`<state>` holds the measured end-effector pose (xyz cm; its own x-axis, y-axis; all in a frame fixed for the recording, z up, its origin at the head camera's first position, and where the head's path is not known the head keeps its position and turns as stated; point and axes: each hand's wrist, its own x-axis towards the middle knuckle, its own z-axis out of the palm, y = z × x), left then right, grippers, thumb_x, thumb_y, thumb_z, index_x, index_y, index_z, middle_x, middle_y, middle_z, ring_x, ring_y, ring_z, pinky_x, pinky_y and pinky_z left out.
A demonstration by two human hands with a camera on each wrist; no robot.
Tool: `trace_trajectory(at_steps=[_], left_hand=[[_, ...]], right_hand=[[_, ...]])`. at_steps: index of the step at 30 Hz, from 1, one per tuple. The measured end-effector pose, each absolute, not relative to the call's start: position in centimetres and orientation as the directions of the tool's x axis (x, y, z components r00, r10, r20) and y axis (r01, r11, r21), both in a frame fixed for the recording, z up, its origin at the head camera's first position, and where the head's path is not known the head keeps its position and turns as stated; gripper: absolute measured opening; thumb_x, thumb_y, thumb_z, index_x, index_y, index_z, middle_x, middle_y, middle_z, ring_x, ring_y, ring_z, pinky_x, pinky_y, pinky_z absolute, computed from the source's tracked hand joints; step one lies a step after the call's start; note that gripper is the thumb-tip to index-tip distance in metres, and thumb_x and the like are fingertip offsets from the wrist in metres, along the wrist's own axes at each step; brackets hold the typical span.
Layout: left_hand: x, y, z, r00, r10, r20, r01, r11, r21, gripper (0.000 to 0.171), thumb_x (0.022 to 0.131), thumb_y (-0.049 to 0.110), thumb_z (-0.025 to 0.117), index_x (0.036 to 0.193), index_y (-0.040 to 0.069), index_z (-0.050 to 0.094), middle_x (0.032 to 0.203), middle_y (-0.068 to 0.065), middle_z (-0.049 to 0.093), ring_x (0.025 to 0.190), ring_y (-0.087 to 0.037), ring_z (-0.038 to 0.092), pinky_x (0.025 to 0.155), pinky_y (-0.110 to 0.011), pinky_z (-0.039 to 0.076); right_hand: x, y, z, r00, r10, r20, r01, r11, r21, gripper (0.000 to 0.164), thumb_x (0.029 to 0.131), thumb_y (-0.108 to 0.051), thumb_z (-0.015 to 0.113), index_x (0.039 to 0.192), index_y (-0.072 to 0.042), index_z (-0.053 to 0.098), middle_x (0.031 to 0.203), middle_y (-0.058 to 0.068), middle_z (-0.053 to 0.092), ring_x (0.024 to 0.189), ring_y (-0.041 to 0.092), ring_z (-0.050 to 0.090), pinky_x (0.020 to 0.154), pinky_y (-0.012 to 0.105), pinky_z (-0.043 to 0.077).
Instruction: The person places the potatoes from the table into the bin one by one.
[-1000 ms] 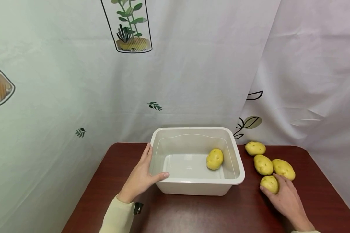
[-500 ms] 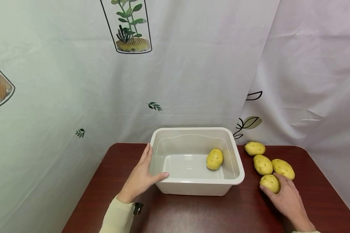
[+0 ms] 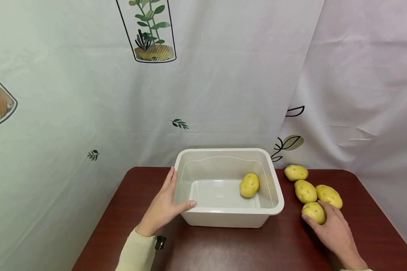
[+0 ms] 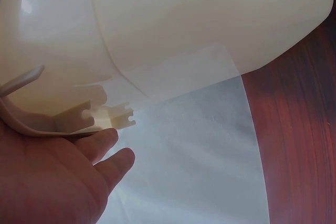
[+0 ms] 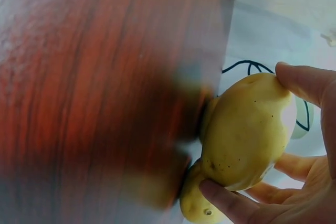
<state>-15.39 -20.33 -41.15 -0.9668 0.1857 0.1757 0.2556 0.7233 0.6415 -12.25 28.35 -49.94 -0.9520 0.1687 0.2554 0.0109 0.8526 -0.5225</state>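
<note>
A white plastic tub [image 3: 224,220] stands on the dark red table, with one yellow potato [image 3: 249,185] in its right half. At the tub's left front corner rests my left hand [image 3: 162,209], fingers straight along the outer wall and thumb over the front rim. In the left wrist view, two fingertips [image 4: 123,158] show beneath the tub's edge. To the right of the tub, my right hand [image 3: 334,229] grips a potato [image 5: 249,132] between thumb and fingers. Whether that potato touches the table is hard to tell. Part of another potato [image 5: 197,200] shows behind it.
Three potatoes lie beyond the right hand: one at the back [image 3: 296,172], one in the middle [image 3: 305,192] and one on the right [image 3: 329,196]. A printed cloth [image 3: 224,94] hangs behind the table. Bare tabletop [image 3: 230,248] lies in front of the tub.
The potato in my right hand has turned and shifted very slightly away from me. My left hand and the tub hold their place.
</note>
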Motion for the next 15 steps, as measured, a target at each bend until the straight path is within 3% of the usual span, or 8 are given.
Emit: trace_trajectory(at_steps=[6,15], left_hand=[[-15.45,-20.32,-41.23,-0.966,0.187,0.176,0.257,0.724,0.64,0.116,0.08,0.056,0.078,0.161,0.006,0.012,0.168,0.006,-0.001,0.151,-0.026,0.022,0.113,-0.055,0.032],[-15.42,-20.33,-41.17,-0.966,0.192,0.175,0.26,0.72,0.644,0.121,0.078,0.069,0.073,0.161,0.006,0.011,0.168,0.007,-0.002,0.151,-0.025,0.022,0.113,-0.054,0.032]], right_hand=[[-12.24,28.21,-49.64,-0.955,0.172,0.243,0.015,0.844,-0.536,0.074,0.088,-0.045,0.075,0.134,0.006,0.05,0.129,0.036,0.046,0.114,0.054,0.047,0.084,0.065,0.039],[-12.24,28.06,-48.98,-0.956,0.175,0.236,0.021,0.842,-0.539,0.075,0.088,-0.046,0.075,0.135,0.006,0.049,0.131,0.036,0.045,0.115,0.055,0.046,0.085,0.065,0.039]])
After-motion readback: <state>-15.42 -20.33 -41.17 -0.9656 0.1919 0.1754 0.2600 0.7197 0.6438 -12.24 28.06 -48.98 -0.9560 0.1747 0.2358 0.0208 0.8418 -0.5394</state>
